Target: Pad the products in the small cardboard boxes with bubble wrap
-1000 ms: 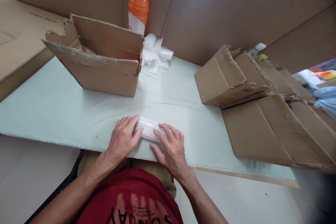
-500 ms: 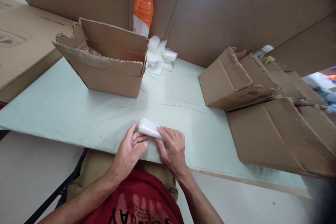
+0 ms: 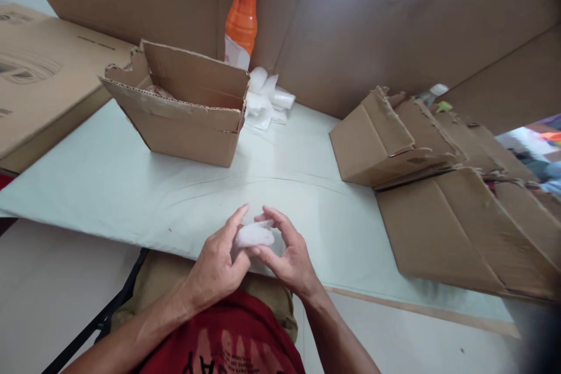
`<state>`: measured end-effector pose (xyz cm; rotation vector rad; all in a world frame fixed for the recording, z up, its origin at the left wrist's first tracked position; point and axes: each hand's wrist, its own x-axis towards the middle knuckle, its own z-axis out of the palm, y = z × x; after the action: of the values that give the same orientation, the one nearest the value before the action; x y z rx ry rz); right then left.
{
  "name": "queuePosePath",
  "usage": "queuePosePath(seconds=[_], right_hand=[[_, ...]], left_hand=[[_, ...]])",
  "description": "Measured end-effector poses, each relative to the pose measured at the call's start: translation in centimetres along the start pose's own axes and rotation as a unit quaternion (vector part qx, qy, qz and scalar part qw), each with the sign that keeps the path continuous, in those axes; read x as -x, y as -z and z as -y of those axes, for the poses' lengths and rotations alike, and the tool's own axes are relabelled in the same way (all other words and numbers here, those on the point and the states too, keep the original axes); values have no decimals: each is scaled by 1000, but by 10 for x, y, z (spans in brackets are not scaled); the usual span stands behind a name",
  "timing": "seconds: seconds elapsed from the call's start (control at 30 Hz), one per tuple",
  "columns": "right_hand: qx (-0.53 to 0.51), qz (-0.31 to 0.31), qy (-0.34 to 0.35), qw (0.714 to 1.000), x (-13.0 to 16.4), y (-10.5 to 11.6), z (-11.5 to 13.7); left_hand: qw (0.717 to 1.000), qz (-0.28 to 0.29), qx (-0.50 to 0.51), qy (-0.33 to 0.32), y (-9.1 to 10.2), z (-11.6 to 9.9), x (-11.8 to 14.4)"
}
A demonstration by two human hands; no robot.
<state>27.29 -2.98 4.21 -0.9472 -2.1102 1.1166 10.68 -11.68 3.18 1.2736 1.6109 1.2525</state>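
A small piece of white bubble wrap is folded or rolled up between my hands, just above the front part of the table. My left hand curls round its left end, thumb toward me and fingers on the far side. Opposite it, my right hand cups the right end, with the thumb along the near edge. Both thumbs come close together at the front. Whether anything lies inside the wrap cannot be seen.
An open cardboard box stands at the back left, with more bubble-wrap pieces beside it and an orange bottle behind. Several open boxes line the right side. A large flat carton lies far left. A cardboard wall closes the back.
The bubble wrap has turned from slanting lengthwise to a shorter bundle nearer me. My right hand has shifted from gripping over its end to cupping it, and my left hand has closed in.
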Motion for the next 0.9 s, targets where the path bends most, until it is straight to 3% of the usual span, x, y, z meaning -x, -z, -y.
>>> queuePosePath(seconds=[0.07, 0.2, 0.27, 0.4, 0.5, 0.63, 0.7, 0.8, 0.9], right_hand=[[-44, -27, -25, 998, -5, -4, 4], [-193, -101, -102, 971, -9, -12, 3], [-237, -95, -135, 957, -11, -12, -1], [-148, -26, -124, 981, -14, 6, -7], [-23, 49, -62, 997, -18, 27, -1], [102, 205, 1, 973, -32, 35, 18], [164, 247, 23, 955, -41, 31, 28], [218, 224, 61, 948, -59, 30, 45], [207, 127, 99, 965, -86, 43, 73]], left_hand=[[1000, 8, -10, -12, 1, -1, 0], [996, 62, 35, 53, 10, 1, -2], [993, 82, 38, 72, 18, 4, -4], [995, 81, -2, 55, 35, 9, -11], [988, 131, -75, 1, 44, 10, -15], [971, 185, -135, -72, 48, 7, -17], [964, 188, -151, -109, 52, 4, -20], [955, 122, -186, -197, 74, -10, -32], [917, -87, -245, -303, 112, -31, -59]])
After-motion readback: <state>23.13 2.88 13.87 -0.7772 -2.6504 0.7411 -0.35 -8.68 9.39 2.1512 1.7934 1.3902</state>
